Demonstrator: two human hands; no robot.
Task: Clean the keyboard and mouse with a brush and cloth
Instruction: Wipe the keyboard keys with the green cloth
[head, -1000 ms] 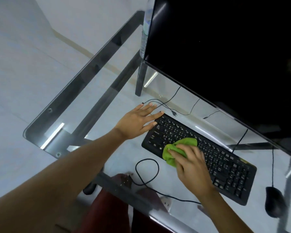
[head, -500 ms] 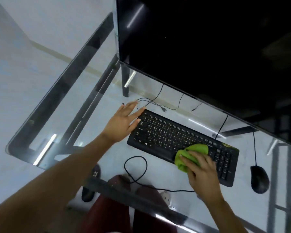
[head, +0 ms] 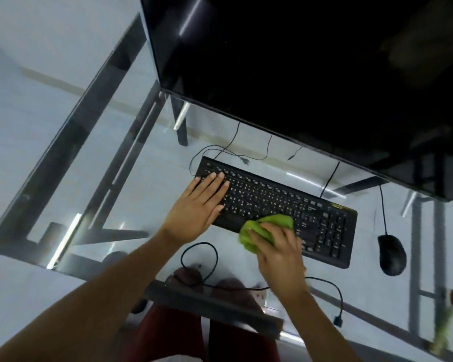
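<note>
Wiped the black keyboard [head: 277, 207] mid-task: green cloth [head: 264, 229] bunched under right hand [head: 279, 253] fingers, left hand [head: 198, 209] fingers flat, together on the keys. Mouse [head: 392, 254] well beyond right fingertips, apparently untouched; no brush visible.

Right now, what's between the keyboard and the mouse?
Head view: only bare glass desk between the keyboard and the mouse; the mouse's cable runs back toward the monitor, not across.
</note>
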